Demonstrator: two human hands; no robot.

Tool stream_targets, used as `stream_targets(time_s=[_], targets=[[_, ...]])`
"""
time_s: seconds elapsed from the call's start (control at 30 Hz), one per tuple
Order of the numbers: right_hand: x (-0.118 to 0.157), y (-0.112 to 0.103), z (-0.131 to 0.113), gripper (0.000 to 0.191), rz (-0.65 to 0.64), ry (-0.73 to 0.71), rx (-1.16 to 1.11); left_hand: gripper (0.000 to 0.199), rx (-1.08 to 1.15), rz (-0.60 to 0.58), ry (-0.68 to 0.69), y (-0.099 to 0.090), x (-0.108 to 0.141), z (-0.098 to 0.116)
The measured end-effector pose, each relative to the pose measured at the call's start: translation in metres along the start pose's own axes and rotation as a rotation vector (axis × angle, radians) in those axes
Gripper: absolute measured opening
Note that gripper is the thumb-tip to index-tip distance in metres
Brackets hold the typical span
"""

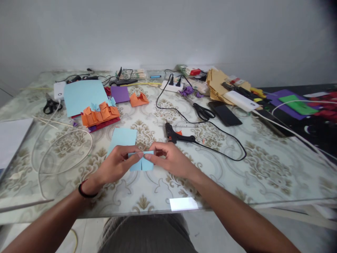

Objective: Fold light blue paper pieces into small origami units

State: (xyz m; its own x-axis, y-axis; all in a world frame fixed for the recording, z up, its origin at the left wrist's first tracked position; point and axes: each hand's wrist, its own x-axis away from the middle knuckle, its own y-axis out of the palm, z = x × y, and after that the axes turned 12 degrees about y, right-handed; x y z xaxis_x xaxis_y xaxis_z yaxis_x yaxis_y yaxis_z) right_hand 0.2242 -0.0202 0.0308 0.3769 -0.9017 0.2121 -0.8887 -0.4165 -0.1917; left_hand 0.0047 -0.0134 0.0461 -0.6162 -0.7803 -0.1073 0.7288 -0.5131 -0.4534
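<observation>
A small light blue folded paper [147,164] is held just above the patterned tablecloth, with a seam running down its middle. My left hand [122,160] pinches its upper left part, thumb in front and fingers behind. On the other side, my right hand [168,158] pinches the upper right part, and both thumb tips meet near the seam. Behind my left hand lies a light blue paper strip [123,135], partly covered by it. A black hot glue gun [179,135] rests on the cloth just beyond my right hand.
Orange folded paper pieces [100,116] sit at left, near a large light blue sheet [85,95]. Black scissors [202,110] and a phone [225,113] lie right of centre. The glue gun's cord loops from a white power strip [172,86]. White cables [64,133] curl at left.
</observation>
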Motion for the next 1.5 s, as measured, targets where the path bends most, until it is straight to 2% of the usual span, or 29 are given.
stream_targets(time_s=[0.2,0.37,0.57,0.73,0.97,1.2,1.37,1.5], targets=[[-0.0015,0.0013,0.0004,0.040,0.051,0.003,-0.070,0.036,-0.068,0.131,0.031,0.0016,-0.0007,-0.0013],[-0.0017,0.0016,0.0030,0.036,0.087,-0.021,-0.006,0.036,-0.115,0.055,0.086,0.0001,-0.0017,-0.0052],[-0.0017,0.0016,0.0036,0.029,0.087,-0.032,-0.031,0.038,-0.084,0.019,0.075,0.0003,-0.0022,-0.0053],[-0.0022,0.0012,0.0042,0.025,0.065,-0.052,-0.102,0.040,-0.064,0.023,0.077,0.0005,-0.0026,-0.0004],[-0.0021,0.0021,0.0032,0.022,0.109,-0.114,-0.087,0.041,-0.045,0.018,0.083,0.0009,-0.0024,-0.0010],[-0.0038,0.0024,0.0064,0.028,-0.007,0.046,-0.178,0.045,-0.095,0.116,0.106,-0.0048,-0.0011,-0.0053],[-0.0036,0.0033,0.0089,0.032,0.044,0.085,-0.149,0.045,-0.073,0.128,0.080,-0.0043,-0.0003,-0.0049],[-0.0037,0.0035,0.0089,0.032,0.026,0.101,-0.157,0.046,-0.064,0.137,0.071,-0.0035,0.0000,-0.0058]])
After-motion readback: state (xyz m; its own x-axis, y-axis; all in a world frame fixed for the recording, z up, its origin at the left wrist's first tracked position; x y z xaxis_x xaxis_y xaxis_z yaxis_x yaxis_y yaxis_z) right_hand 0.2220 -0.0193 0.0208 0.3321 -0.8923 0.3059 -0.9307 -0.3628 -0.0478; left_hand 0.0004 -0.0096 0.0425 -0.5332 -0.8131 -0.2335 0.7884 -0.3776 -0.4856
